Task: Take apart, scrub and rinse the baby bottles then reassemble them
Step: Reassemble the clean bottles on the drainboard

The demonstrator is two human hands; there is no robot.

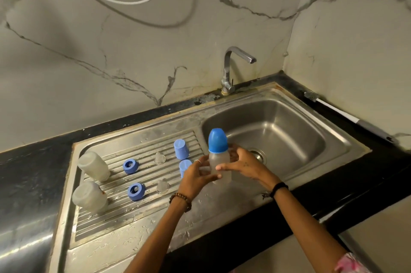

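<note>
Farthest left of the grip, two frosted bottle bodies (93,166) (89,196) lie on the ribbed drainboard (124,212). Nearer the hands sit two blue collar rings (130,166) (136,191), then two clear silicone teats (160,158) (162,186), and just beside the left hand two blue caps (181,149) (185,167), the nearer one partly hidden behind the fingers.

The left hand (196,176) curls round the lower body of an assembled baby bottle (219,167), held upright at the near left edge of the sink basin (289,135). The right hand (243,165) wraps the same body from the other side, fingers crossing its front. Its blue domed cap (218,141) stands free above both hands.

The bottle looks empty, so likely light; its plastic wall is stiff but probably wet and slick. A firm hold low on the body with one hand, and the other moved up to the cap or collar, would suit opening or tightening it.

Behind the grip rises the tap (231,70); far right, a bottle brush (347,116) lies on the black counter (333,186).
</note>
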